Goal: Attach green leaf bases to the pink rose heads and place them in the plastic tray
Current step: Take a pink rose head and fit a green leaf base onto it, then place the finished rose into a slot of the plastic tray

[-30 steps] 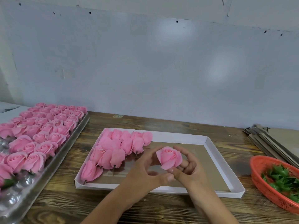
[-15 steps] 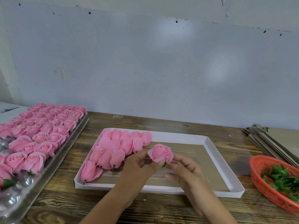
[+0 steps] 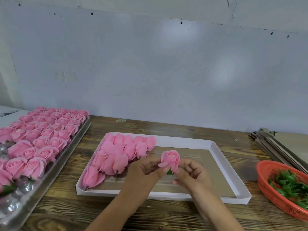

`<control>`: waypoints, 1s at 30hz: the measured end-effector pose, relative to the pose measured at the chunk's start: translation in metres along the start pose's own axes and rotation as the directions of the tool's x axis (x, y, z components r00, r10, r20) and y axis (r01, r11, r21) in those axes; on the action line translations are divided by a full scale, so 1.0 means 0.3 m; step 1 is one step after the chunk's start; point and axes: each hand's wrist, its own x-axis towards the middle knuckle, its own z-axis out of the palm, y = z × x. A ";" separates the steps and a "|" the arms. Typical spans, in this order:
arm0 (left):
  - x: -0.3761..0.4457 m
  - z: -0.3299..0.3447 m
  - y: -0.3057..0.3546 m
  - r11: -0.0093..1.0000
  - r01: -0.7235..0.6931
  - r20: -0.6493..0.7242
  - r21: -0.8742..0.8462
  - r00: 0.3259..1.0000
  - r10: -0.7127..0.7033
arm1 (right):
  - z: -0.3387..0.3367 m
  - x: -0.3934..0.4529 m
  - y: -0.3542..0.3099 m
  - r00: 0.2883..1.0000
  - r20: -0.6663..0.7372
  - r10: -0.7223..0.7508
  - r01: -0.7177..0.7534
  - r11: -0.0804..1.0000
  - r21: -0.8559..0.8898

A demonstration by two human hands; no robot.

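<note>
A pink rose head (image 3: 170,160) is held upright between my two hands above the white cardboard box (image 3: 216,157). A green leaf base (image 3: 169,171) shows under the rose. My left hand (image 3: 146,172) pinches the rose's lower left side. My right hand (image 3: 191,174) has its fingers curled at the rose's base from the right. Several bare rose heads (image 3: 120,155) lie in the box's left half. The clear plastic tray (image 3: 21,194) at the left carries rows of upright roses (image 3: 41,139).
An orange basket (image 3: 263,170) with green leaf bases (image 3: 290,184) sits at the right edge. Stacked cardboard sheets (image 3: 283,145) lie behind it. The wooden table (image 3: 83,212) runs up to a pale wall.
Both hands have turned the rose from lying sideways to standing upright and lifted it slightly. The green leaf base now shows beneath it.
</note>
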 end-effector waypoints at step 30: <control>-0.113 -0.164 0.110 0.996 0.046 -0.073 0.082 0.997 -0.040 | -0.019 0.010 0.032 1.000 -0.022 -0.016 0.017 0.998 0.068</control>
